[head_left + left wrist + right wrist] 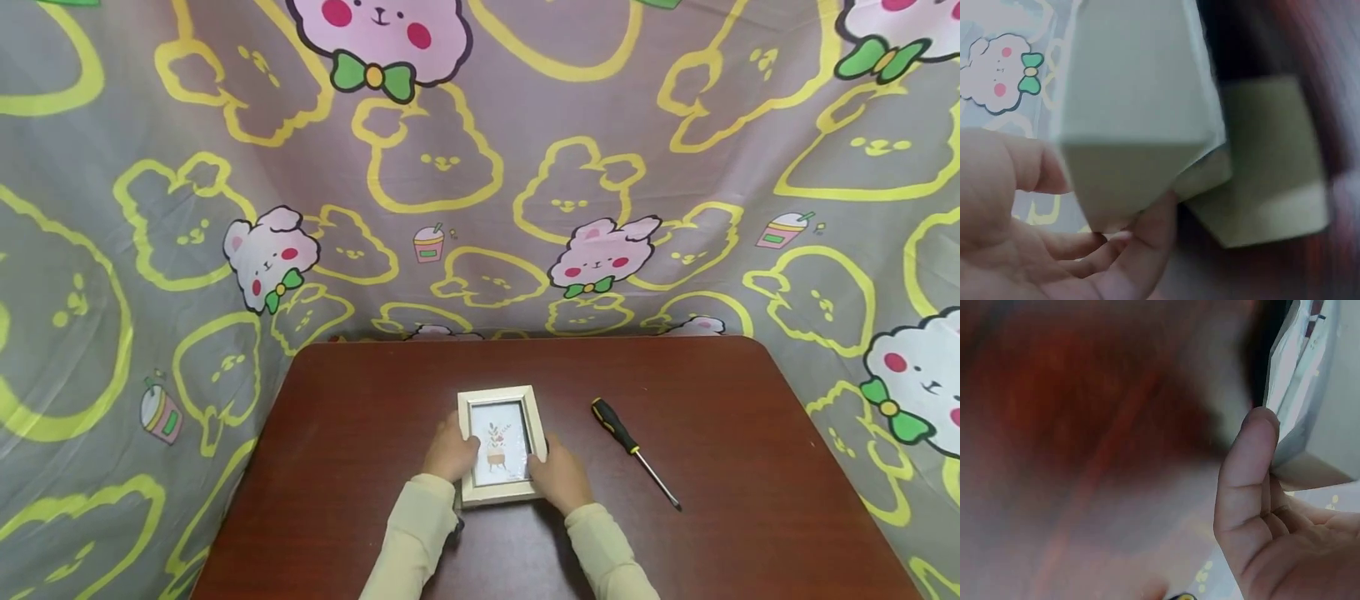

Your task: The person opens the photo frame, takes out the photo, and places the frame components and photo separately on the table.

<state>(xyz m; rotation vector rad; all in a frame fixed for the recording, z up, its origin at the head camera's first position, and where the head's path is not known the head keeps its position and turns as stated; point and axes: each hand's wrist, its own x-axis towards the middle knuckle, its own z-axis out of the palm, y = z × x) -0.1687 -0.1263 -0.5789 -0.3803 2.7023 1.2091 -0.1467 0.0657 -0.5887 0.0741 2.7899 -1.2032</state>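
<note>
A cream picture frame (501,493) with a potted-plant picture in it is held in both hands over the table, its front turned up. My left hand (448,450) grips its left side, the thumb lying over the front rim. On the opposite side my right hand (562,477) grips the lower right edge, thumb on the front. The left wrist view shows the frame's thick side edge between thumb and fingers, and a flat panel (1279,144) sticking out behind it. In the right wrist view a digit presses the frame's edge (1316,465).
A screwdriver (615,423) with a black and yellow handle lies to the right of the frame, its tip toward the near right. The brown table (360,400) has rounded far corners. A cartoon-print cloth (480,175) hangs around its back and sides.
</note>
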